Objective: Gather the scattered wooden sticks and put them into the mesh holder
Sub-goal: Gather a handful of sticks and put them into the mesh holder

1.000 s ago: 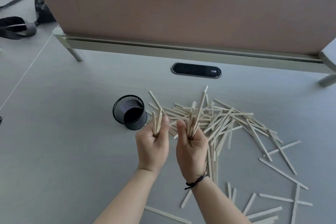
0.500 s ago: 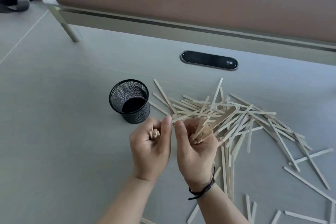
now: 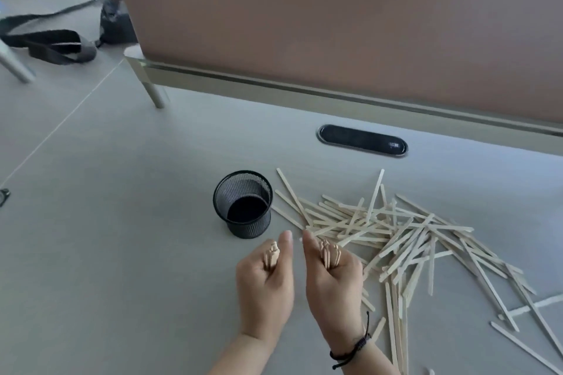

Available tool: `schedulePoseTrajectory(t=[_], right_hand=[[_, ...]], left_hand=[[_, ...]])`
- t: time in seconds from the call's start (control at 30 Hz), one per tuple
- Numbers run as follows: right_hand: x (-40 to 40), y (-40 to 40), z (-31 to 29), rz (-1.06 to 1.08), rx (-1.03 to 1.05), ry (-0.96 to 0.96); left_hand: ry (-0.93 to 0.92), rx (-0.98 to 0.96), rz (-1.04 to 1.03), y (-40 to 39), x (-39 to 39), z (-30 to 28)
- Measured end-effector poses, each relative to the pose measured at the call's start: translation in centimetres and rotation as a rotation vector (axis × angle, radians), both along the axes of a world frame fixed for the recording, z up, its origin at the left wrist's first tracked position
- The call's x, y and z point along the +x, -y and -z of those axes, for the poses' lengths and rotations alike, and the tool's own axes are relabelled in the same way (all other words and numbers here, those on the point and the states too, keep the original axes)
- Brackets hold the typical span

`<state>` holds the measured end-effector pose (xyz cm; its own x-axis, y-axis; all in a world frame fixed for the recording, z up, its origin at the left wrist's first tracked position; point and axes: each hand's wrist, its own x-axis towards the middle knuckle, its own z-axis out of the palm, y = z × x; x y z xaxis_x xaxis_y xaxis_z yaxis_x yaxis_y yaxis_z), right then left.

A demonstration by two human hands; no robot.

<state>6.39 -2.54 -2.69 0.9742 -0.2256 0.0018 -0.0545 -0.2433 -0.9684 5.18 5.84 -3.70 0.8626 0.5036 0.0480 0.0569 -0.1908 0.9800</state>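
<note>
Grip: the left hand [image 3: 264, 280] curls round a small bundle [image 3: 271, 256] of sticks, ends pointing toward the camera; the right hand [image 3: 332, 283] curls round a thicker bunch [image 3: 329, 254]. The two thumbs lie side by side, just apart. The holder [image 3: 243, 204] stands upright on the tabletop [image 3: 122, 253], just beyond the left hand, with nothing seen inside. The loose sticks [image 3: 396, 234] lie heaped to its right, touching the right hand.

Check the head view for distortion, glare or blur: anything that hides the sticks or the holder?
Head view: wide-angle bending curves the divider; light is soft and even, without glare; mesh holder and loose sticks read clearly; stick ends in both fists look soft.
</note>
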Motion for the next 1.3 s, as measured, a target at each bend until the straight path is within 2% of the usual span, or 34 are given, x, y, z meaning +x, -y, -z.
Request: schedulePoseTrajectory(t=[0.13,0.23,0.3,0.37,0.47,0.57,0.7,0.8,0.83,0.9,0.97,1.07,1.17,1.23,1.3], right_hand=[[2.7,-1.7,-6.2,-0.089,0.293,-0.085],[5.9,-3.7,-11.4,-0.137,0.576,-0.015],[8.0,-5.4,-13.0,-0.183,0.643,0.03],[9.6,-7.0,-12.7,-0.192,0.622,0.023],[10.4,-8.8,-9.9,-0.179,0.527,-0.036],[10.4,-9.3,-7.6,-0.204,0.422,-0.077],[10.4,-9.0,-5.5,-0.2,0.207,-0.001],[10.4,-7.8,-5.3,-0.203,0.212,-0.001],[10.4,-7.1,-5.3,-0.205,0.233,0.0],[10.2,-5.2,-4.6,-0.196,0.223,0.032],[9.8,-2.6,-3.2,-0.159,0.07,0.048],[9.8,1.6,-1.1,-0.193,-0.392,-0.083],[10.6,4.0,0.9,-0.468,-0.763,-0.168],[11.0,4.2,2.1,-0.684,-0.916,-0.19],[11.0,4.2,3.0,-0.8,-1.016,-0.157]], left_hand=[[0.074,-0.172,0.045,-1.4,1.3,-5.9],[0.18,-0.291,0.022,-3.0,3.8,-11.1],[0.236,-0.28,-0.049,-4.6,5.8,-12.5],[0.222,-0.184,-0.101,-6.3,7.6,-11.8],[0.107,-0.109,-0.138,-8.1,9.0,-8.3],[-0.022,-0.061,-0.073,-8.6,9.3,-5.1],[-0.115,-0.062,0.018,-8.5,8.8,-2.9],[-0.162,-0.056,0.012,-8.4,8.3,-3.2],[-0.152,-0.004,0.005,-8.3,7.9,-3.7],[-0.021,0.284,-0.036,-8.2,6.7,-4.8],[0.174,0.575,0.035,-7.4,5.1,-5.4],[0.291,0.725,0.396,-4.8,2.0,-4.6],[0.189,0.848,0.677,-2.4,0.2,-1.9],[0.068,0.831,0.695,-1.5,0.7,-0.2],[-0.058,0.769,0.661,-0.8,2.5,0.9]])
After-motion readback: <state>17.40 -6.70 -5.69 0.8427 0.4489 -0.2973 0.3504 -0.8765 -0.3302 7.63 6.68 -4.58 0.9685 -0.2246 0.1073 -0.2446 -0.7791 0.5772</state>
